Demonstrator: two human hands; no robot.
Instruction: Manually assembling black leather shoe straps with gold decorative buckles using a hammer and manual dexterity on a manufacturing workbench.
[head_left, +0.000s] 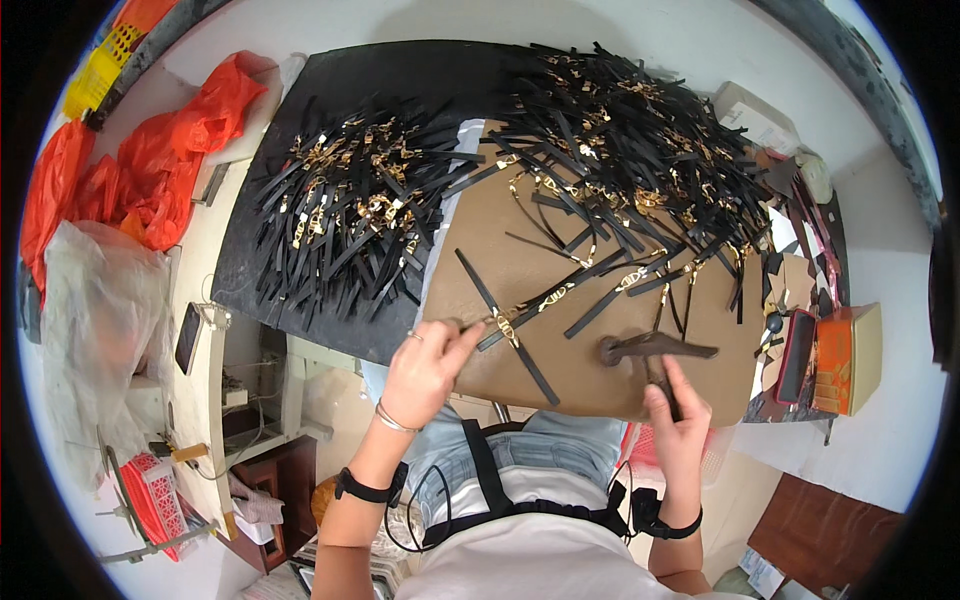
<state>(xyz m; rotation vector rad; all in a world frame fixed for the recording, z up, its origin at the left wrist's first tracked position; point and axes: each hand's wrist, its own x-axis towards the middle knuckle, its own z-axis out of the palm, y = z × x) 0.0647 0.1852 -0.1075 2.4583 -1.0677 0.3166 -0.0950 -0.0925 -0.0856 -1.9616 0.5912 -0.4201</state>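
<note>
Near the front edge of the brown mat (620, 390), my left hand (432, 362) is closed, with thumb and forefinger pinched at a black strap (537, 375) with a gold metal buckle (506, 328). The strap lies slantwise on the mat, and the fingertips partly cover the spot beside the buckle. My right hand (682, 412) is wrapped round the handle of a hammer (655, 346). The hammer's dark head is over the mat, to the right of that strap and apart from it. Another strap with a gold buckle (555, 296) lies just beyond.
A large heap of black straps with gold buckles (620, 150) covers the mat's far side; a second heap (350, 210) lies on the black tabletop (400, 75) at left. An orange box (848, 360) and a dark red case (796, 357) stand at right. Red plastic bags (160, 170) hang at left.
</note>
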